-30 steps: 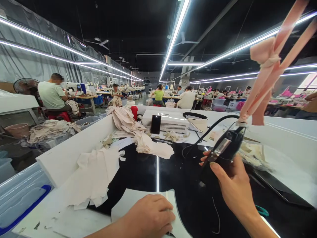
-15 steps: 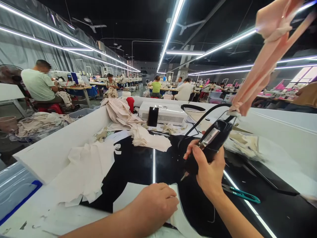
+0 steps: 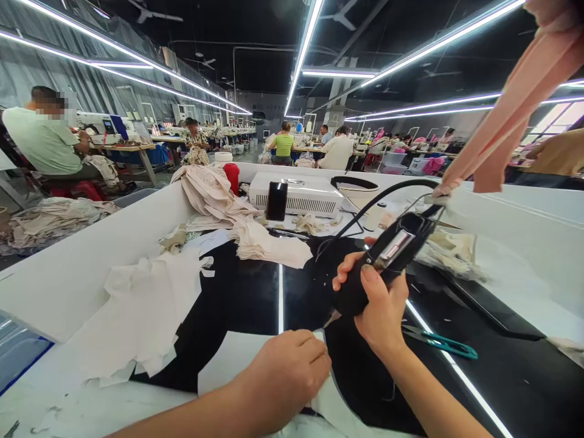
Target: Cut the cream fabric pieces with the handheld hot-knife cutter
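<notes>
My left hand (image 3: 294, 368) is closed over the edge of a white fabric piece (image 3: 228, 359) on the black tabletop, its fingertips hidden beneath it. To the right, my right hand (image 3: 381, 298) grips a black corded hand tool (image 3: 395, 252), raised and tilted above the table. A pale tip of the tool shows below the hand, close to the fabric's far edge. Knotted pink cloth strips (image 3: 497, 115) are tied at the tool's cord end. Teal-handled thread snips (image 3: 449, 345) lie right of my right wrist.
White cut pieces (image 3: 146, 304) lie at left, and a stacked fabric pile (image 3: 269, 246) spreads at the back. Behind stand a phone (image 3: 276, 201), a white vented box (image 3: 310, 198) and a red thread cone (image 3: 232, 177). White panels (image 3: 82, 267) border the table. Co-workers sit beyond.
The camera view has shifted slightly, so the surroundings sit a little higher and the left side further left. Both hands keep their holds; the pink strips swing to the right.
</notes>
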Demonstrator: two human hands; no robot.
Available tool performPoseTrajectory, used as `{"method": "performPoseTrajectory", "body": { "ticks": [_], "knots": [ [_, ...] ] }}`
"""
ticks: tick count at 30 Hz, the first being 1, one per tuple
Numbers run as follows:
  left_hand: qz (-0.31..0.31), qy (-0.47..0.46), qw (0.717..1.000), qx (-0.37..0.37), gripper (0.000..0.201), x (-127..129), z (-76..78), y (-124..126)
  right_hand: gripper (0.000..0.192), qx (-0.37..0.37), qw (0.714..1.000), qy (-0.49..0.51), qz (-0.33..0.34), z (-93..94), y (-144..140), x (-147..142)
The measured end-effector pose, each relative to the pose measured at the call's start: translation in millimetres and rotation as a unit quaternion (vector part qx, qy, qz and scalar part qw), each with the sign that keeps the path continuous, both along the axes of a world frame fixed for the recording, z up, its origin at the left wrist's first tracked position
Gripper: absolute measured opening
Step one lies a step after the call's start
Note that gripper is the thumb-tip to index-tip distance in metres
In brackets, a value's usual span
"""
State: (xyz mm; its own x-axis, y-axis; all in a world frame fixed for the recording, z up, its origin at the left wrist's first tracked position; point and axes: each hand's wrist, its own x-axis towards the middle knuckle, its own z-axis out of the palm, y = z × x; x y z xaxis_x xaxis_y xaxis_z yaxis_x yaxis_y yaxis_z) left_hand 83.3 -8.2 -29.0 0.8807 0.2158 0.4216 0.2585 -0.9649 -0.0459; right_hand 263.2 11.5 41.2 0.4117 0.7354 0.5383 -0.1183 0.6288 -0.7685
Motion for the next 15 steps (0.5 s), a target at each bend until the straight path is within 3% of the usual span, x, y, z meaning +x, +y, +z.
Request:
{"method": "performPoseTrajectory", "body": {
  "ticks": [10, 15],
  "knots": [
    [0.014, -0.019, 0.999, 0.031, 0.02, 3, -10.0, 7, 0.034, 0.012, 0.999, 0.025, 0.043, 4.3, -5, -5],
    [0.021, -0.003, 0.999, 0.047, 0.021, 2, -6.2, 6, 0.032, 0.017, 0.999, 0.013, 0.04, -0.5, -6, -6]
  ]
}}
